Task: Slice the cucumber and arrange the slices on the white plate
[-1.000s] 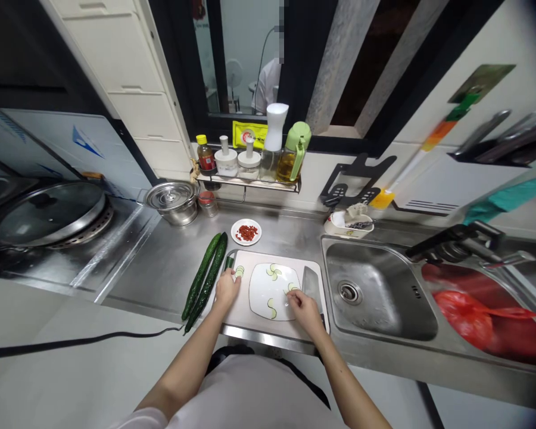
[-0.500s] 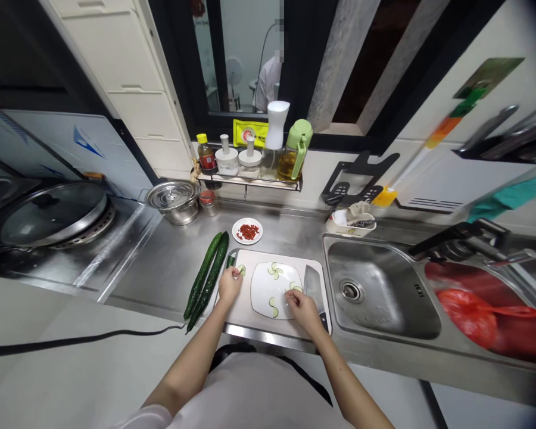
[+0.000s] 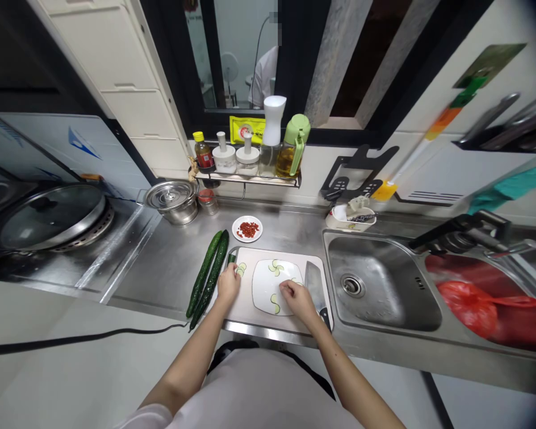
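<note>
Right hand [image 3: 299, 300] pinches narrowly over plate [image 3: 263, 286], left hand's [image 3: 227, 286] grip unclear, packet [image 3: 237, 131] lettering illegible.

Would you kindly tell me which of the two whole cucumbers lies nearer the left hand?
The right cucumber, closer to the cutting board; the left cucumber lies beyond it, farther from the left hand.

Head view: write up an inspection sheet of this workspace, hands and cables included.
Surface: steel counter; cutting board on it, left of the sink.
Job's things: cucumber slices on a plate on the board; knife to its right.
Clutter: two whole cucumbers left of the board; dish of red pieces behind it.
Hands: left hand at a cut cucumber piece; right hand over the plate; grips unclear.
Cables: likely a black cord, lower left.
Surroundings: lidded pan at left, bottle shelf behind, person in background.
</note>
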A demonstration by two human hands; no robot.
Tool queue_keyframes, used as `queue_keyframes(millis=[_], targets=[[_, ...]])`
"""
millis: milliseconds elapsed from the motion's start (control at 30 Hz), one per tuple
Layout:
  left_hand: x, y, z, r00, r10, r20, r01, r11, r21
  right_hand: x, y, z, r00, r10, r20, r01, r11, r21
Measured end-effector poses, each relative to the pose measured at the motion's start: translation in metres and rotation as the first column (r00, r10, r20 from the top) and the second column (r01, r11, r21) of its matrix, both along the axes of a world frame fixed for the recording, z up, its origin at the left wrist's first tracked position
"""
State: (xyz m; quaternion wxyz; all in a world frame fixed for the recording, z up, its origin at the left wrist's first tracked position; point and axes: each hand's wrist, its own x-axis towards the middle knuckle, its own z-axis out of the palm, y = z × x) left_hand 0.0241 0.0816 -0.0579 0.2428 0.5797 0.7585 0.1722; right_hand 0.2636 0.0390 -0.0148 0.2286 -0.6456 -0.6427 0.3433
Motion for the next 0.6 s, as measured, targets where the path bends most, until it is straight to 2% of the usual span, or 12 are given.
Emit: queue_keyframes(millis=[133,300,367,467,533,600], targets=[[-0.003,0.0,-0.005,0.997,0.023,0.08,-0.024,1.0,0.01,-0.003,0.002,0.003,1.0,0.009,0.009,-0.009,1.0,0.016],[-0.011,0.002,-0.013,0.935,0.091,0.344,-0.096,0.995,-0.002,-0.012,0.01,0.012,0.999,0.042,0.019,-0.042,0.999,0.027],[-0.013,0.004,-0.015,0.863,0.126,0.489,-0.136,0.991,-0.015,-0.019,0.015,0.017,0.998,0.059,0.036,-0.06,0.998,0.023],[-0.015,0.005,-0.013,0.693,0.165,0.702,-0.183,0.982,-0.05,-0.035,0.025,0.022,0.992,0.102,0.074,-0.103,0.995,0.009],[-0.016,0.005,-0.008,0.581,0.145,0.801,-0.161,0.985,-0.062,-0.047,0.033,0.023,0.987,0.135,0.091,-0.136,0.991,0.001],[-0.016,0.004,-0.001,0.507,0.112,0.855,-0.102,0.992,-0.069,-0.059,0.041,0.022,0.985,0.157,0.064,-0.157,0.988,-0.014]])
